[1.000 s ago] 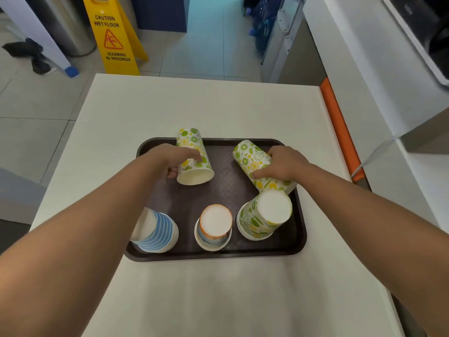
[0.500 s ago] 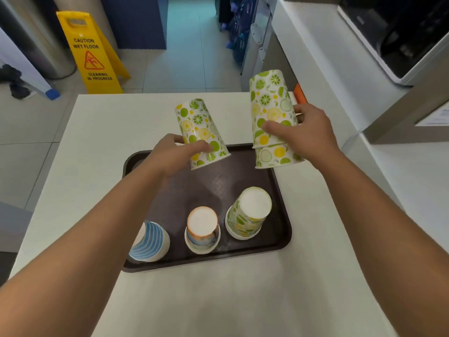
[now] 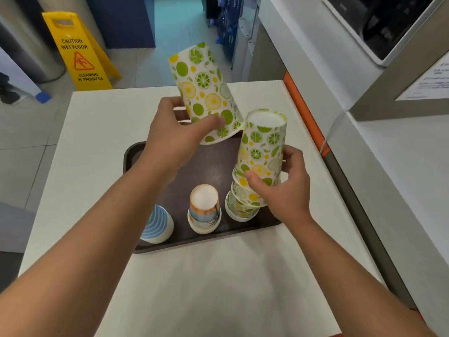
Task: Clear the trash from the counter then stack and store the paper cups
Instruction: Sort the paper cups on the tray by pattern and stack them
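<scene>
Head view: tray (image 3: 128,156) nears table's (image 3: 102,122) right edge — bare surface left.

Both bare forearms reach forward from the lower corners. The left hand (image 3: 175,132) is raised, thumb stretched right and fingers curled round a cup (image 3: 205,91). The right hand (image 3: 283,188) sits lower, thumb in front and fingers behind, gripping another cup (image 3: 263,147).

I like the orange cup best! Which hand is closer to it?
The right hand. It grips the lime cups on the stack just right of the orange cup. The left hand is farther back over the tray, holding another lime cup up.
</scene>
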The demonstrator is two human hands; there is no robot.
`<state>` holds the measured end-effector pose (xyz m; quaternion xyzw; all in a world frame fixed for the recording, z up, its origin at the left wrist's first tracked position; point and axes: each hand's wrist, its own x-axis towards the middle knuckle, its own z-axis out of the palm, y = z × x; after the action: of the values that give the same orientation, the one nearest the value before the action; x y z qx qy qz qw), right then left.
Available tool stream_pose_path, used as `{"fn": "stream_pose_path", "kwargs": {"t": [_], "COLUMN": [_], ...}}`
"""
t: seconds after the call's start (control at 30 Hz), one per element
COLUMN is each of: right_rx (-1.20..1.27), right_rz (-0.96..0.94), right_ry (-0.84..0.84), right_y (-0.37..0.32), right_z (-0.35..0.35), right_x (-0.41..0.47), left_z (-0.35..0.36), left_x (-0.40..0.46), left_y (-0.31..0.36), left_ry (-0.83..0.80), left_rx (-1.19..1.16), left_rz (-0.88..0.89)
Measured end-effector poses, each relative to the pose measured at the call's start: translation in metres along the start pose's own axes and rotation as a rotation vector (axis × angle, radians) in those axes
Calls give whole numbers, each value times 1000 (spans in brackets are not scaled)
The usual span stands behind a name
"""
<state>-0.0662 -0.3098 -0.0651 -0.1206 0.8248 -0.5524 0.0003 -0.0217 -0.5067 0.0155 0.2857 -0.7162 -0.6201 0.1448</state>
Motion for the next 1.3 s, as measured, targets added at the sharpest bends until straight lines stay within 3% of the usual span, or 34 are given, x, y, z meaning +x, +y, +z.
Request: {"fn": "stream_pose_path", "kwargs": {"t": [0.17,0.33,0.63,0.93,1.13,1.3], "right_rx": [-61,-87,-174,-4,44,63], "right_rz": [32,115,126,43,15,22], "right_ry": [-73,-163,-336,-370,-333,-272], "right_y": [28,57,65,29,17,25], "right_z": [6,9,-7,-43,-28,-9], "right_x": [-15,-25,-23,-19,-11,-12], "left_z": [8,23,51,59,37,18], "left_x": [-21,-34,-37,-30,-31,-59], "left_y": [4,-11,-43,-53,-49,-67], "left_ry": [-7,-158,-314,-450,-398,-101], "left_rx": [4,126,468,868,747,409], "left_rz": [206,339,318,230,182,290]}}
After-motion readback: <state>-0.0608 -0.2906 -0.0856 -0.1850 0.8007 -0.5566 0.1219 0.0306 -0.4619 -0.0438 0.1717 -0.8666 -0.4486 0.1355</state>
